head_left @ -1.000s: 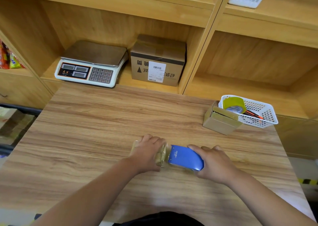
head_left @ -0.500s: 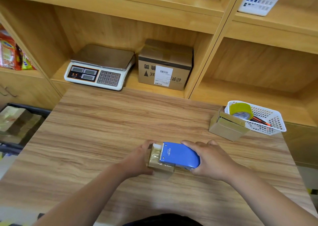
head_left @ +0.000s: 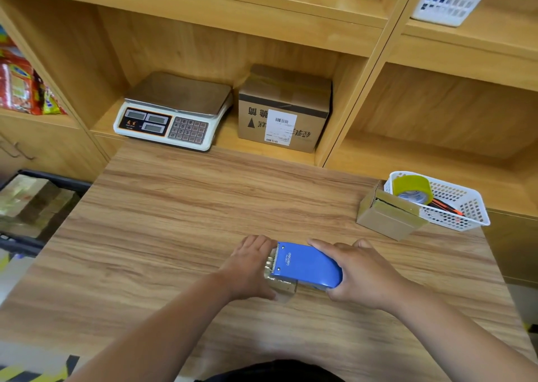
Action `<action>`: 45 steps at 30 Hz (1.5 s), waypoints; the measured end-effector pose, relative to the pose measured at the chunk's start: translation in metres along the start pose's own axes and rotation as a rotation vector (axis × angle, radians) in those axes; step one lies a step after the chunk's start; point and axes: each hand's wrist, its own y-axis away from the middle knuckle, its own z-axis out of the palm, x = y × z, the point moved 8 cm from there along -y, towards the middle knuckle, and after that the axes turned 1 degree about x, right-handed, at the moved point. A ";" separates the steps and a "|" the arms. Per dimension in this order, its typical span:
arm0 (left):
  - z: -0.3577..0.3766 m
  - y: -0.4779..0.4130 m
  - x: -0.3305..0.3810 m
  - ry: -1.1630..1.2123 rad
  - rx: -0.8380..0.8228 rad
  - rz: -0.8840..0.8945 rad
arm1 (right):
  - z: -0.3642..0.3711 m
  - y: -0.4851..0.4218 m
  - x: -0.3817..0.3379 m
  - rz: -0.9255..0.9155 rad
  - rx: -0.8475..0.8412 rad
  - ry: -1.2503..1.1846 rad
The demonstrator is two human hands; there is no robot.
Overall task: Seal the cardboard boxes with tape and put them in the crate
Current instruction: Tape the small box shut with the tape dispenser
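The small brown cardboard box [head_left: 280,286] sits on the near part of the light wooden table [head_left: 174,221]. The left hand [head_left: 249,268] curls its fingers round it. The right hand [head_left: 362,274] grips the blue plastic tape dispenser [head_left: 305,265] on top.

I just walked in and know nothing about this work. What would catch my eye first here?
The blue tape dispenser at the near middle of the wooden table, gripped by the right hand over a small cardboard box that the left hand holds. Behind it, a weighing scale sits beside a labelled carton on the shelf; at the table's right edge, a white basket holds a yellow-green tape roll.
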 end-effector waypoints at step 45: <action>-0.001 -0.023 0.075 -0.204 -0.069 0.098 | 0.031 0.051 0.070 0.052 0.027 -0.068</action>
